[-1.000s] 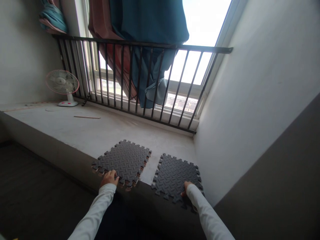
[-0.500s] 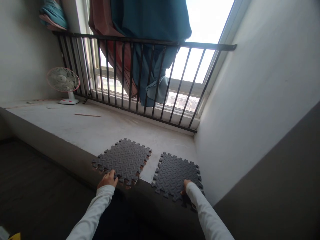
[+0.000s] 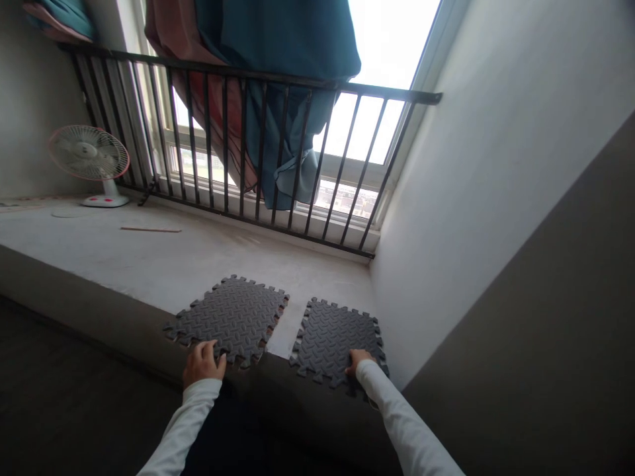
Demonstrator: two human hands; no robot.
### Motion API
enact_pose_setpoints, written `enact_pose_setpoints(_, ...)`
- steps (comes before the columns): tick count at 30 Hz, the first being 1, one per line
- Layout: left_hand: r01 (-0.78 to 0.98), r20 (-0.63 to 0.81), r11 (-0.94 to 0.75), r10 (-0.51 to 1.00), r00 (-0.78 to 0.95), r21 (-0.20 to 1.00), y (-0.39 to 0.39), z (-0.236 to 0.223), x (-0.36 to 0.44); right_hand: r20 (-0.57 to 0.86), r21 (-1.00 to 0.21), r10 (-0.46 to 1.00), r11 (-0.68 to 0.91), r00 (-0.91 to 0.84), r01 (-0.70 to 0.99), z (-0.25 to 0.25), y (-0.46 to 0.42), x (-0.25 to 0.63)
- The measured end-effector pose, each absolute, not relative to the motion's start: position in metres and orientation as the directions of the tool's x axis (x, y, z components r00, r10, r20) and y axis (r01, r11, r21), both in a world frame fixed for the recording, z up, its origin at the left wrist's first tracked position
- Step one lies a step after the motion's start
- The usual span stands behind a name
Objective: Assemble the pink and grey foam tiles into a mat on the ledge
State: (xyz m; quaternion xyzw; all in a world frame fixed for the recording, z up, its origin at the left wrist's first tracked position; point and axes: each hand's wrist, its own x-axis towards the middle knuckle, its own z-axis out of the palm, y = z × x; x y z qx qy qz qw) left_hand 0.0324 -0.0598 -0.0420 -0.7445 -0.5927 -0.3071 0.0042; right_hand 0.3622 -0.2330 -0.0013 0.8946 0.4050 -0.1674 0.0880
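Note:
Two dark grey foam mat tiles with a raised tread pattern and jigsaw edges lie side by side, a gap between them. The left foam tile (image 3: pixel 231 317) juts a little over the ledge's front edge. My left hand (image 3: pixel 202 365) is at its near edge, thumb and fingers apart, holding nothing; whether the fingertips touch it I cannot tell. At the near edge of the right foam tile (image 3: pixel 330 337), my right hand (image 3: pixel 357 360) has its fingers curled over the border, partly hidden by the hand's back and sleeve.
The tiles rest on a pale ledge (image 3: pixel 198 258) under a window. A black railing (image 3: pixel 248 221) runs along the back, with a teal and pink curtain (image 3: pixel 278 46) behind it. A fan (image 3: pixel 104 195) and a thin strip (image 3: pixel 151 230) are at left. A wall (image 3: pixel 421 264) bounds the right.
The view has swung a little right, so everything sits further left. My left hand has drawn back slightly from the left tile's edge, and the right tile lies flatter on the ledge.

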Motion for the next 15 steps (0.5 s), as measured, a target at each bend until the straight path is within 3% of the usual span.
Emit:
enact_pose_setpoints(3, 0.716, 0.68, -0.523, 0.727, 0.092, 0.462, -0.09, -0.034, 0.051, -0.215, -0.047, 0.824, -0.544, 0.523, 0.838, -0.016, -0.242, 0.327)
enact_pose_setpoints(6, 0.484, 0.755, -0.711, 0.64, 0.143, 0.51, -0.133, -0.034, 0.074, -0.05, -0.022, 0.918, -0.395, 0.393, 0.919, -0.041, -0.244, 0.294)
enact_pose_setpoints(10, 0.39, 0.824, -0.846, 0.488, 0.288, 0.365, -0.175, -0.043, 0.092, 0.194, 0.108, 0.9, -0.415, 0.39, 0.903, -0.059, -0.24, 0.277)
enact_pose_setpoints(13, 0.328, 0.853, -0.914, 0.358, 0.379, 0.237, -0.179, -0.049, 0.089, 0.263, 0.164, 0.875, -0.456, 0.407, 0.875, -0.058, -0.238, 0.281)
enact_pose_setpoints(15, 0.327, 0.856, -0.918, 0.347, 0.384, 0.225, -0.173, -0.052, 0.084, 0.282, 0.205, 0.882, -0.44, 0.378, 0.874, -0.056, -0.239, 0.284)
